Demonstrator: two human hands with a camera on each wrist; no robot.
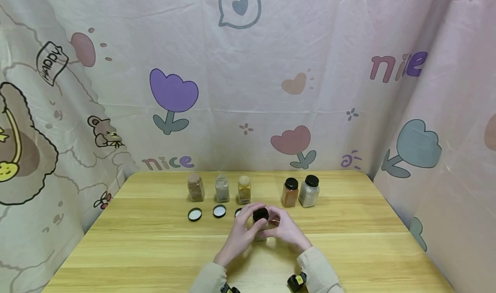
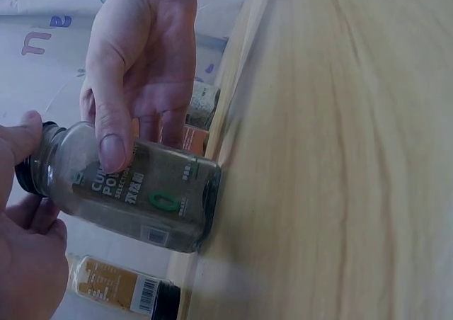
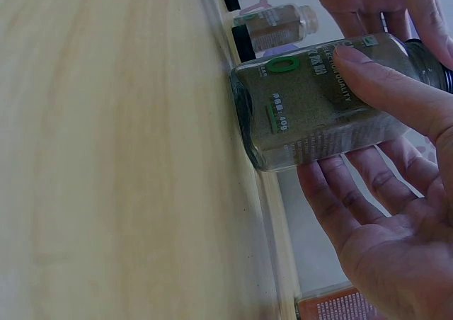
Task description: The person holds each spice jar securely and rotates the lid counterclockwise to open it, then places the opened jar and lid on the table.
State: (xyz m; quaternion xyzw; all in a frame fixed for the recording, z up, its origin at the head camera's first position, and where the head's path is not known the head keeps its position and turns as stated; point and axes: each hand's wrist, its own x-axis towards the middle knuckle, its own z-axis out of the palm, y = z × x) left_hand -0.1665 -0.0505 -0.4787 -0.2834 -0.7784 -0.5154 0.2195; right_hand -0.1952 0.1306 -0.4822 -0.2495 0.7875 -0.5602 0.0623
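Note:
A clear glass jar of cumin powder (image 2: pixel 134 185) with a black lid (image 1: pixel 261 214) stands on the near middle of the table, between both hands. My left hand (image 1: pixel 241 236) pinches the lid with thumb and fingers. Around the jar's body, my right hand (image 1: pixel 286 229) has its thumb on the label side and its fingers on the opposite side, as the right wrist view shows. The label reads "CUMIN POWDER" in part; my right thumb covers some letters. Brownish powder fills much of the jar.
Behind stand three lidless jars: brown (image 1: pixel 196 189), pale grey (image 1: pixel 222 190) and yellow (image 1: pixel 244 192). Black lids lie before them, one (image 1: pixel 195 214) at left, another (image 1: pixel 219 211) beside it, a third (image 1: pixel 237 212) partly behind my left hand. Black-capped orange (image 1: pixel 289 195) and white (image 1: pixel 309 194) jars stand right.

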